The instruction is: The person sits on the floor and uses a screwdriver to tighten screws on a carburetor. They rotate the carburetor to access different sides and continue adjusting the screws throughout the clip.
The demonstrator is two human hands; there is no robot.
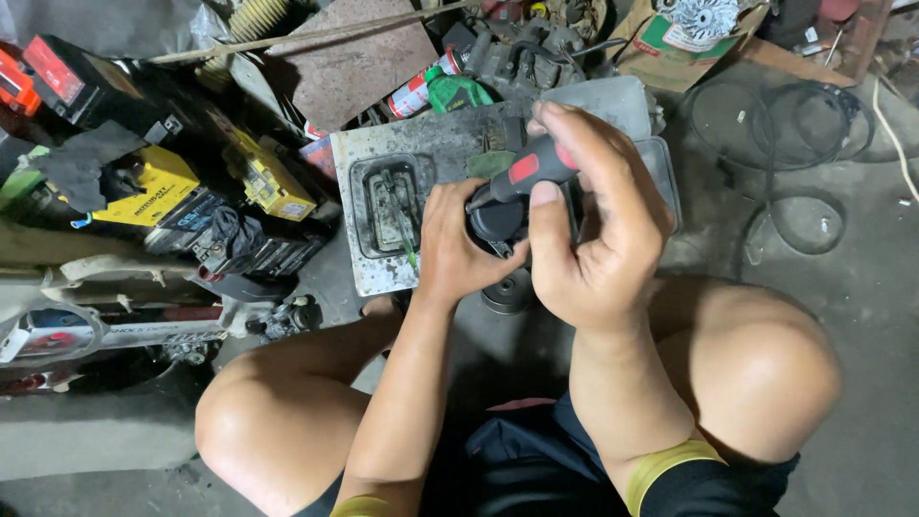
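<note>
Yellow-topped batteries [163, 182] at left, grimy metal tray [388, 206], spray can [418, 89], coiled black cable [775, 124] on concrete floor [871, 287]

Floor [862, 316]: bare grey concrete, stained, dusty.
Far left: cluttered heap of batteries [163, 191].
Far right: coiled black cable [766, 124], cardboard [661, 48].
Light: dim, even.

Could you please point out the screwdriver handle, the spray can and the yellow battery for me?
screwdriver handle [532, 167], head view, on the red patch of its grip.
spray can [415, 93], head view, middle of its red and white body.
yellow battery [158, 185], head view, on its yellow top.
</note>
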